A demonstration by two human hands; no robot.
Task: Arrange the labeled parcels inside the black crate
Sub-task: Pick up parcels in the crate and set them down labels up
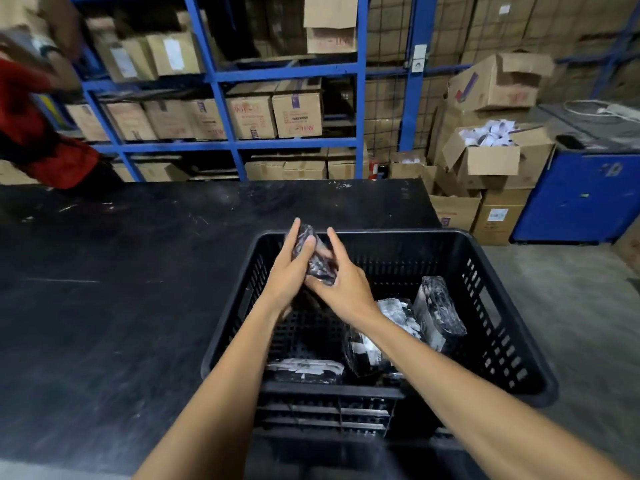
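A black slatted crate (512, 341) stands at the right end of a black table. Above its far left corner I hold a dark plastic-wrapped parcel (317, 258) between both hands. My left hand (289, 271) grips its left side and my right hand (341, 282) its lower right side. Three more wrapped parcels with white labels are inside the crate: one lying flat at the near wall (304, 370), one in the middle (398, 317) partly hidden by my right forearm, and one leaning at the right (438, 311).
The black table (121, 289) stretches to the left of the crate. A person in red (31, 133) stands at the far left. Blue shelving (221, 109) with cardboard boxes fills the back. Stacked boxes (491, 161) and a blue cabinet (581, 195) stand at the right.
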